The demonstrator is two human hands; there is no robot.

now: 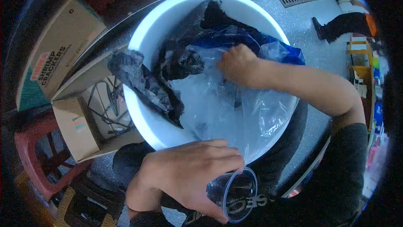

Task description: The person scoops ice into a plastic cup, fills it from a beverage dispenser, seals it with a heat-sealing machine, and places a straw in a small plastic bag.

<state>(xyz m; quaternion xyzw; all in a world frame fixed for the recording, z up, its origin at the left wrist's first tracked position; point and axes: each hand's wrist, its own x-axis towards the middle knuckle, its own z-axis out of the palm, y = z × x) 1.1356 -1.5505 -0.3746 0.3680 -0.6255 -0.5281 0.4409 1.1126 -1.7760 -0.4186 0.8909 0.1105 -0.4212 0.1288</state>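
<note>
- One clear round plastic cup point(238, 194), gripped by left hand point(189, 174)
- Crinkly clear film point(265, 113) against right hand point(239, 64); fingers curled, can't tell grip
- White tub point(140, 122) around right hand

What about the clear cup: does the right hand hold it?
No, the cup is in the left hand, and the right hand is apart from it.

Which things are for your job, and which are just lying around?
Seemingly in use:
clear plastic cup, in left hand
white tub, right hand reaching in
clear plastic bag
crumpled black plastic

Apparently lying about:
printed cardboard carton
open cardboard box
black cables inside it
</note>
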